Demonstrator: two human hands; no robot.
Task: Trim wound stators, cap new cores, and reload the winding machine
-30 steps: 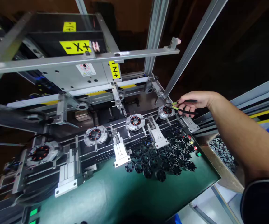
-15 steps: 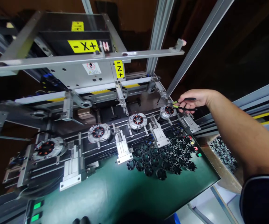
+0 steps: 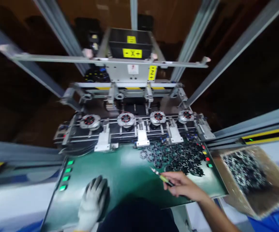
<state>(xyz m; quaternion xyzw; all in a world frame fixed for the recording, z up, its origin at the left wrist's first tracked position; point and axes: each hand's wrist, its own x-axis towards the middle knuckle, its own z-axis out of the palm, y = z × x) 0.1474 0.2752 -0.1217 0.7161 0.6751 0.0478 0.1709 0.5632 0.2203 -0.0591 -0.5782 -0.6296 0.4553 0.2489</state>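
Note:
My right hand (image 3: 181,185), bare, is wrapped round pliers (image 3: 163,178) with green and black handles; their tip points up and left over the green work surface (image 3: 127,170). My left hand (image 3: 93,196), in a pale glove, lies on the left part of that surface, fingers stretched forward and nothing visible in them. Right of the pliers' tip lie several black ring-shaped parts (image 3: 178,156). Behind them, several round metal pieces with orange-and-black centres, such as the one at far left (image 3: 90,120), sit along the machine's rail.
A machine head with yellow labels (image 3: 132,53) stands behind the rail, under a metal crossbar (image 3: 178,64). Green lit buttons (image 3: 66,178) line the left edge; red, yellow and green ones (image 3: 207,159) the right. A cardboard box (image 3: 273,180) of ring parts stands at right.
My right hand has come back from the far-right round piece to the near side with the pliers. My gloved left hand now shows fully. The view has turned and shows more on the left.

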